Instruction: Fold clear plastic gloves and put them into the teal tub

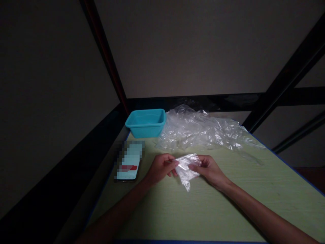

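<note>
A small folded clear plastic bag (187, 169) is held between both hands above the table, with a loose corner hanging down toward me. My left hand (161, 168) pinches its left edge between thumb and fingers. On the other side, my right hand (210, 169) grips the bag, thumb lying across its front and fingers curled behind. The fingertips behind the plastic are partly hidden. Beyond the hands lies a spread pile of crumpled clear plastic bags (200, 130).
A turquoise plastic basin (147, 130) stands at the table's back left. Nearer, a phone (129, 161) with a lit, partly blurred screen lies left of my left hand. The pale green table (228, 213) has blue edges. Walls with dark bars rise behind and to the left.
</note>
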`<action>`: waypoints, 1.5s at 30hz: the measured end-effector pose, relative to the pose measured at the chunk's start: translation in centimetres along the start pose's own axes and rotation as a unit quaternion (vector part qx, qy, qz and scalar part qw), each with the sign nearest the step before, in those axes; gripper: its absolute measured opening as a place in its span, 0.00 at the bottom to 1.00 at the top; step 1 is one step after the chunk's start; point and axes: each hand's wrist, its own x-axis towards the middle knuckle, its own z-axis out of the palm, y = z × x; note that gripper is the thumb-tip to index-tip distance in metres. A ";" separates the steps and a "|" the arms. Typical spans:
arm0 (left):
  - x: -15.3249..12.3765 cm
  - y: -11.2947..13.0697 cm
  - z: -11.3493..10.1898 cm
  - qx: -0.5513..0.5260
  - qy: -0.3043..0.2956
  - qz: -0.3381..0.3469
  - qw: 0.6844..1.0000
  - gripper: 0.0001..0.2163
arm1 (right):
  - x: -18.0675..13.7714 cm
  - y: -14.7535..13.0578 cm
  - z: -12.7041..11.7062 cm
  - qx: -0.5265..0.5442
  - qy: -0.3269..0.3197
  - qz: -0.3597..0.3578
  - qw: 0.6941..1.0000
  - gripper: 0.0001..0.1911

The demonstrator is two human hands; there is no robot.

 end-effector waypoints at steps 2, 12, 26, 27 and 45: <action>0.1 0.1 -0.4 -0.001 0.009 -0.005 1.000 0.15 | 0.0 0.0 0.0 0.000 0.007 -0.001 1.000 0.16; -0.8 0.6 -0.6 0.043 -0.158 -0.071 0.984 0.17 | -0.3 -0.6 -0.3 -0.051 -0.101 0.012 0.993 0.15; -0.5 -0.5 1.0 -0.016 -0.010 -0.053 0.998 0.15 | -0.4 -0.2 1.2 0.141 0.017 0.055 0.988 0.20; -0.5 -0.6 1.0 -0.018 -0.001 -0.050 0.999 0.15 | -0.4 0.0 1.4 0.138 0.015 0.046 0.989 0.20; -0.5 -1.4 1.6 -0.008 0.018 -0.040 0.999 0.15 | -0.6 0.6 2.0 0.114 0.041 0.018 0.993 0.18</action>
